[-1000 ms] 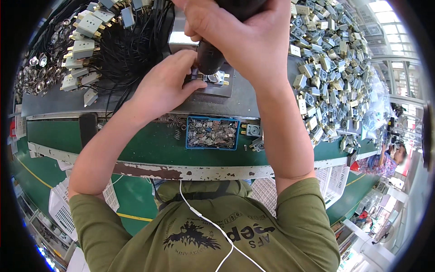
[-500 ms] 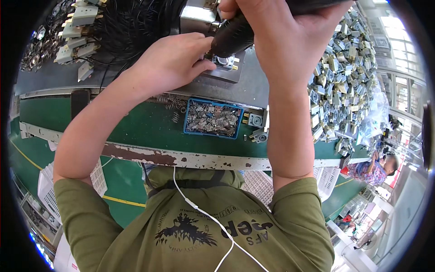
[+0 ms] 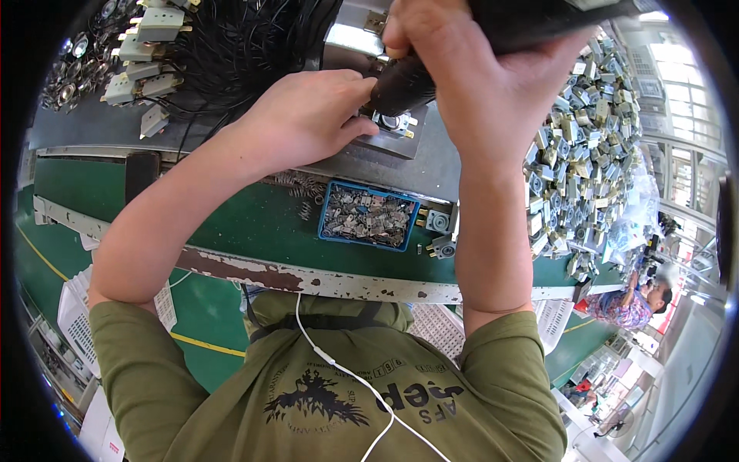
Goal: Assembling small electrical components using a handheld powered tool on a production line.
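Green bench [image 3: 254,231], parts heaped everywhere. Right hand [image 3: 477,85] is wrapped tight around a black driver [image 3: 404,81] that slants down and left, tip over the small part [image 3: 392,123] on the grey plate [image 3: 431,165]. Left hand [image 3: 308,115] is curled beside it, fingertips touching that part. Blue tray [image 3: 368,218] sits nearer the body.

Green workbench [image 3: 254,231] with a chipped white edge; green floor [image 3: 196,312] with yellow lines; bright windows [image 3: 681,165] right.
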{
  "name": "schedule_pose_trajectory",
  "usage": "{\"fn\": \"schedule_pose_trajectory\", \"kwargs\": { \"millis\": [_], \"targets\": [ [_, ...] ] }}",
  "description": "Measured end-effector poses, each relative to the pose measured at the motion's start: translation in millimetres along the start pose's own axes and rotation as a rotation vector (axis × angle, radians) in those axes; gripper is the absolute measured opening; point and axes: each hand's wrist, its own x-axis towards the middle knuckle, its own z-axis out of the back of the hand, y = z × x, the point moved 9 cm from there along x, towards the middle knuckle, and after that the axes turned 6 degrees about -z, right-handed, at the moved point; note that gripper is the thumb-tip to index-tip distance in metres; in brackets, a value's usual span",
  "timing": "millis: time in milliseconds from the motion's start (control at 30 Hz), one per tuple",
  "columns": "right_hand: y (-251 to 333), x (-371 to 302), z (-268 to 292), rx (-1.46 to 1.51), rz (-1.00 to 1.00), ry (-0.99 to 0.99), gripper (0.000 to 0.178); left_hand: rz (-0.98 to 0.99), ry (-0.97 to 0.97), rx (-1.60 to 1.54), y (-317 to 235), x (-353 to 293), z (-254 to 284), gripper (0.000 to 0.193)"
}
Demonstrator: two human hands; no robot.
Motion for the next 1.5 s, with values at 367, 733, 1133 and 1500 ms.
{"fn": "schedule_pose_trajectory", "kwargs": {
  "millis": [367,733,1133,1500],
  "targets": [
    [50.9,3.6,43.9,-0.229,0.141,-0.126,0.086,-0.350,-0.209,0.120,-35.3,-2.6,6.7,0.035],
    [27.0,11.2,79.4,-0.314,0.088,-0.223,0.084,-0.319,-0.142,0.087,-45.3,-24.4,8.8,0.037],
    [52.2,-78.1,17.3,-0.876,0.460,0.078,0.069,-0.026,-0.781,-0.662,41.0,-93.1,120.7,0.049],
    [50.2,-95.6,59.4,-0.624,0.564,0.065,0.049,0.076,-0.780,0.405,73.4,-110.7,206.3,0.028]
  ]
}}
